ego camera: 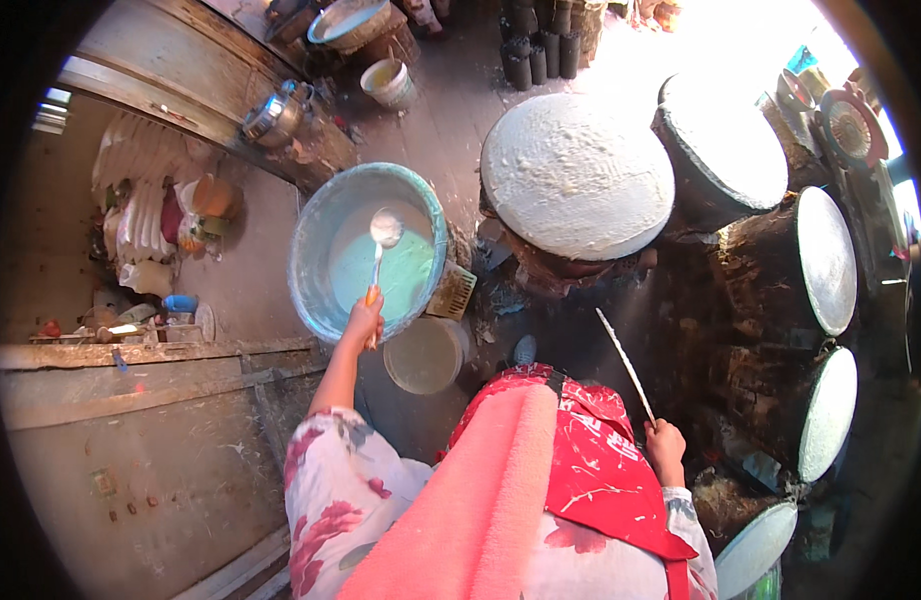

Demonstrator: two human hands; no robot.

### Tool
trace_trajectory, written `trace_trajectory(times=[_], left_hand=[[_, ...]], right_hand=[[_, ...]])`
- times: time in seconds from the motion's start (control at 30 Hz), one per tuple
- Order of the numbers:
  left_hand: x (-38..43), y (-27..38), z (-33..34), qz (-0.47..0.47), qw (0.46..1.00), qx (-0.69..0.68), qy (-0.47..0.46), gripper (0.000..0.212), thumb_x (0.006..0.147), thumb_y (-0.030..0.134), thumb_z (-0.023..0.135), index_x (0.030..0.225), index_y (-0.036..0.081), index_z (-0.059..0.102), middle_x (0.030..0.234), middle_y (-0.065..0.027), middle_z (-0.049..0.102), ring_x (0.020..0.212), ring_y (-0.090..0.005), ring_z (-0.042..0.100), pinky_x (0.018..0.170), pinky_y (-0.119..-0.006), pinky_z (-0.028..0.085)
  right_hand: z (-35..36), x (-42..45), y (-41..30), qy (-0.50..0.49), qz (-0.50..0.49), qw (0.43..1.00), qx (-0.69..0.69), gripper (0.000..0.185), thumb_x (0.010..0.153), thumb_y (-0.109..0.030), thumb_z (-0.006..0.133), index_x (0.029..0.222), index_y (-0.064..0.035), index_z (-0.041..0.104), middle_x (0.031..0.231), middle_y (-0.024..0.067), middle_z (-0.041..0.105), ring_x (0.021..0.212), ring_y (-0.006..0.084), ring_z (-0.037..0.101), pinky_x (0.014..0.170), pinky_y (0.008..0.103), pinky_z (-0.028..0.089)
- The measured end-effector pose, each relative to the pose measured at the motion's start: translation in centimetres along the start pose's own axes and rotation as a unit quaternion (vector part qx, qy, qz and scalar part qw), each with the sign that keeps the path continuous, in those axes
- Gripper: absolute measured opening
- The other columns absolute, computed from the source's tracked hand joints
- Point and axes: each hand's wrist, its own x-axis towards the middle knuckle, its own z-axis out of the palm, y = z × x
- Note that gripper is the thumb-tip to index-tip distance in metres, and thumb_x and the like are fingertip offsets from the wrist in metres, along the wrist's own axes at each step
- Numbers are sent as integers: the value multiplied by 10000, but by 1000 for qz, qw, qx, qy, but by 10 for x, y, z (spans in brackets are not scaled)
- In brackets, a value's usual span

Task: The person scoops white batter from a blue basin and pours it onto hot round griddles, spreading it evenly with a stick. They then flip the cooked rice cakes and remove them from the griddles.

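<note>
My left hand (364,321) grips the orange handle of a metal ladle (386,227), whose bowl holds pale batter. The ladle is over a large blue-green plastic basin (304,234) with whitish, watery batter (410,259) in it. In my right hand (664,448) is a thin stick (624,360), coated white along most of its length and angled up and away from me. Beyond the stick a round griddle (577,176) stands on a stove, its top covered by a lumpy white layer.
A second round griddle (730,142) glares in strong light. Several pale round discs (826,260) stand along the right. A lidded-looking bucket (424,355) and a yellow basket (453,291) sit beside the basin. At upper left are a metal kettle (274,118) and a white bucket (388,82).
</note>
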Motion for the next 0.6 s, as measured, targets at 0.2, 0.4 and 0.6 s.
trace_trajectory(times=[0.2,0.4,0.6], left_hand=[[101,-7,-2,149,860,485,52,384,895,331,562,1111,32,454,857,-241,635,854,-402,618,696,-477,491],[43,-48,-17,13,919,375,-119,383,913,359,548,1091,39,439,754,-169,622,599,-304,632,533,-429,496],[-43,-55,-4,-286,795,-431,-317,329,973,381,447,1070,68,468,566,24,382,391,-80,393,382,-252,356]], right_hand=[[2,-31,-21,-9,54,999,0,260,849,-301,589,829,-44,625,776,183,642,775,366,625,675,463,479],[7,-41,-50,-30,69,996,54,256,855,-312,597,883,-61,640,765,185,640,760,370,624,649,440,473],[13,-25,-65,-51,36,992,111,230,852,-284,605,912,-68,658,745,160,644,727,323,638,645,390,474]])
